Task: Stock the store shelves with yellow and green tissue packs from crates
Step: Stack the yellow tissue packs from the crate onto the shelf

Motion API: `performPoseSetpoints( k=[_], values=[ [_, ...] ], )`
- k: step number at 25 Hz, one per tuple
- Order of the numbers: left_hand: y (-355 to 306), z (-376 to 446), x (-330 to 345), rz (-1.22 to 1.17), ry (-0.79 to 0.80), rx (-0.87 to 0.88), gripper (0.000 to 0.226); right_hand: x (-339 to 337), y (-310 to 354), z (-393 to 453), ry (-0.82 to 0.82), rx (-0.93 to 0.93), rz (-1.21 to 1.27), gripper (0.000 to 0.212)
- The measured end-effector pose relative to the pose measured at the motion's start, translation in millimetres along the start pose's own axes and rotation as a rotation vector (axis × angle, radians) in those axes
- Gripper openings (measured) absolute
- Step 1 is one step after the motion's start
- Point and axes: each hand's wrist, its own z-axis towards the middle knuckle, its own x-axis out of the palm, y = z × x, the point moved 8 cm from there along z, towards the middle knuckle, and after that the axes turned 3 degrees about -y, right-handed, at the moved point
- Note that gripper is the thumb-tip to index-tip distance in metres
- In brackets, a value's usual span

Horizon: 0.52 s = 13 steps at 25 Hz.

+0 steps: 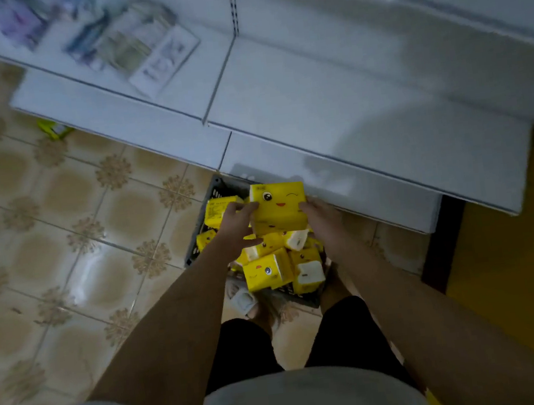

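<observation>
A yellow tissue pack point(277, 206) with a cartoon face is held between both hands above a dark crate point(215, 188) on the floor. My left hand point(236, 222) grips its left end, thumb and fingers curled on it. My right hand point(322, 219) grips its right end. A second yellow pack seems stacked right under the held one. Several more yellow packs point(266, 270) lie jumbled in the crate below. The white shelves point(330, 101) stand just beyond the crate, and the right-hand bay is bare.
The left shelf bay holds blurred packaged goods point(128, 45). A small yellow-green item point(54, 128) lies on the patterned tile floor point(62, 225) at the shelf base. A yellow wall point(516, 273) borders the right. My legs and feet stand right behind the crate.
</observation>
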Motion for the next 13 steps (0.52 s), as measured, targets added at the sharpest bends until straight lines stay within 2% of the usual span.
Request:
performPoseSetpoints(
  k=[2,6,9,13],
  values=[
    [-33.7,-45.0,-0.1,-0.028,0.088,0.020,0.038,-18.5,44.5,-43.7,-0.028,-0.141,-0.012,0.027],
    [-116.2,-120.8,6.6,0.071,0.282,0.143,0.020,-53.9,111.1,-112.9,-0.072,-0.329,0.057,0.021],
    [-184.9,-175.2,15.7,0.167,0.388,0.279,0.019,-76.1,167.0,-159.0,-0.127,-0.484,0.116,0.030],
    [-257.4,-229.3,40.0,0.174,0.440,0.444,0.017,-106.5,229.2,-202.6,-0.210,-0.695,0.146,0.039]
  ],
)
